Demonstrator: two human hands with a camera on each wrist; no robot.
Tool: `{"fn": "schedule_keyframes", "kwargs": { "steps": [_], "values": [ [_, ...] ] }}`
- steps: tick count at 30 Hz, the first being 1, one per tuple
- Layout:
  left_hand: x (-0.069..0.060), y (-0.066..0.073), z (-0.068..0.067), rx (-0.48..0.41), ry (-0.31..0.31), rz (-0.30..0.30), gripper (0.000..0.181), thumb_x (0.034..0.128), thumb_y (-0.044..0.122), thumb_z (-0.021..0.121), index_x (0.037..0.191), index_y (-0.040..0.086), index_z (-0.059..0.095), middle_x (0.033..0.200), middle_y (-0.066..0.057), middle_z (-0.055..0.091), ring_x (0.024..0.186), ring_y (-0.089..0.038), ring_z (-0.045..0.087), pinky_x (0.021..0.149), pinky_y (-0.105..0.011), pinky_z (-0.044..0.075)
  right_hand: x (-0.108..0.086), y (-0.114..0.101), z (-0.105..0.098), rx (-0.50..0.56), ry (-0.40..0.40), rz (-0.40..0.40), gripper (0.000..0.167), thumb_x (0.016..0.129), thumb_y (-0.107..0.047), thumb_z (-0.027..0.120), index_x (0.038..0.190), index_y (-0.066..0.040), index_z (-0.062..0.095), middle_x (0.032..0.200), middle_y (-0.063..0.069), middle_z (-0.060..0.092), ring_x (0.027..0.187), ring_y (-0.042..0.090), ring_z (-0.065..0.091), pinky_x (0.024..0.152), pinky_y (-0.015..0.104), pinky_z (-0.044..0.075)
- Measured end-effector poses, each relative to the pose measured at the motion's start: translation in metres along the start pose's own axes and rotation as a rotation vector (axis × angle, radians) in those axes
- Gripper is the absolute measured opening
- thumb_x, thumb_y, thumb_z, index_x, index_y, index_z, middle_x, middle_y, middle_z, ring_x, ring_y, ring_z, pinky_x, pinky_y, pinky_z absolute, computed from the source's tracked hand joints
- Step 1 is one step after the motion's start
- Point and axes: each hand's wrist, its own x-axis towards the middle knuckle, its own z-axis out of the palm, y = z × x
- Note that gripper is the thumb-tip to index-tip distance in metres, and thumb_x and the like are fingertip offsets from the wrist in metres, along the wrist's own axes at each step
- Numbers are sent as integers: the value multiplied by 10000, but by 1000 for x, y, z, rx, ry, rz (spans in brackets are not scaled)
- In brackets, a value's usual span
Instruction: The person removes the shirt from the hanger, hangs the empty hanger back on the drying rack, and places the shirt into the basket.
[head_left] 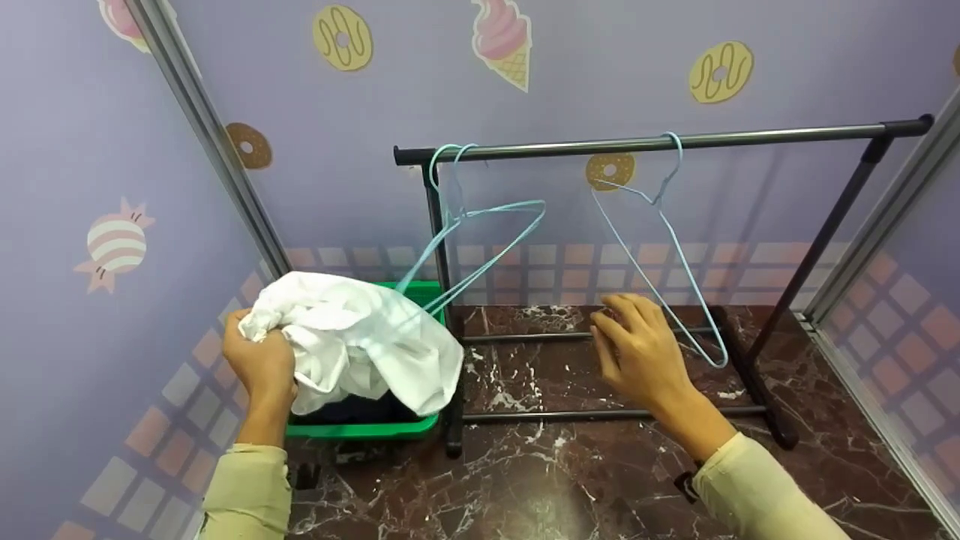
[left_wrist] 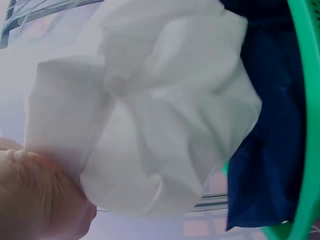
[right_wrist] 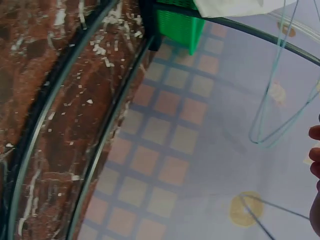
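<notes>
A bunched white garment (head_left: pixel 375 337) is gripped at its left end by my left hand (head_left: pixel 262 356); its kind cannot be made out through the folds. It hangs over a green basket (head_left: pixel 360 430) and hides much of it. In the left wrist view, dark blue cloth (left_wrist: pixel 272 125) shows inside the basket beyond the white garment. My right hand (head_left: pixel 641 349) is in the air with loosely bent fingers and nothing in them. Just behind it, a light blue hanger (head_left: pixel 686 262) hangs on the rack's bar (head_left: pixel 555 148).
Two more light blue hangers (head_left: pixel 495 206) hang together at the bar's left end, their lower ends partly hidden by the white garment. The rack's lower rails (head_left: pixel 555 415) run above a dark marbled floor (head_left: pixel 525 480). Patterned walls (head_left: pixel 585 75) enclose the space.
</notes>
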Motion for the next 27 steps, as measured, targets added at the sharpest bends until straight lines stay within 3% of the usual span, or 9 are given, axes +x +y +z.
{"fn": "schedule_keyframes", "kwargs": {
  "steps": [5, 10, 12, 15, 17, 19, 23, 27],
  "values": [
    [3, 14, 9, -102, 102, 125, 270, 1000, -90, 533, 939, 169, 577, 931, 76, 569, 867, -104, 576, 756, -224, 489, -14, 4, 3, 15, -34, 20, 178, 950, -112, 694, 1030, 18, 785, 1193, 225, 736, 1140, 428, 654, 1071, 552, 495],
    [3, 24, 18, -179, 173, 296, 277, 946, -184, 532, 963, 86, 594, 929, 102, 591, 905, -87, 581, 811, -237, 481, -28, 8, 8, 2, -61, 26, 144, 949, -114, 717, 991, 6, 786, 1162, 215, 750, 1143, 428, 662, 1068, 549, 505],
    [2, 24, 22, -166, 184, 362, 263, 915, -215, 523, 1002, 19, 606, 963, 102, 587, 951, -93, 577, 855, -233, 475, -33, 9, 9, -11, -77, 27, 147, 960, -128, 712, 997, -9, 789, 1158, 210, 756, 1144, 425, 666, 1063, 545, 513],
    [-3, 20, 26, -44, 165, 452, 299, 838, -230, 511, 1069, -74, 617, 1085, -25, 635, 1088, -148, 577, 980, -260, 461, -38, 10, 9, -28, -88, 24, 153, 962, -137, 701, 1003, -22, 793, 1151, 204, 762, 1130, 426, 676, 1047, 548, 526],
    [-7, 15, 31, 52, 103, 510, 383, 774, -231, 508, 1114, -100, 626, 1193, -156, 626, 1216, -241, 577, 1105, -324, 448, -40, 10, 10, -14, -78, 19, 163, 963, -130, 692, 1000, -10, 795, 1138, 211, 767, 1122, 427, 678, 1037, 554, 529],
    [-11, 7, 35, 160, -5, 528, 467, 727, -219, 507, 1158, -92, 632, 1311, -265, 581, 1314, -351, 560, 1189, -440, 437, -42, 10, 10, -2, -53, 7, 147, 948, -105, 695, 981, -3, 795, 1113, 205, 774, 1103, 421, 684, 1024, 551, 532],
    [-17, -16, 45, 376, -282, 464, 541, 731, -176, 483, 1232, -53, 646, 1410, -301, 518, 1360, -511, 526, 1175, -623, 440, -44, 9, 11, 24, 1, -9, 122, 929, -43, 704, 978, 14, 801, 1073, 179, 787, 1077, 397, 691, 1003, 531, 535],
    [-22, -42, 50, 579, -509, 383, 582, 784, -122, 480, 1325, 16, 646, 1562, -352, 398, 1417, -579, 472, 1126, -674, 464, -47, 9, 11, 22, 14, -27, 119, 929, -26, 711, 985, 20, 805, 1060, 166, 793, 1054, 386, 701, 980, 516, 548]
  ]
}}
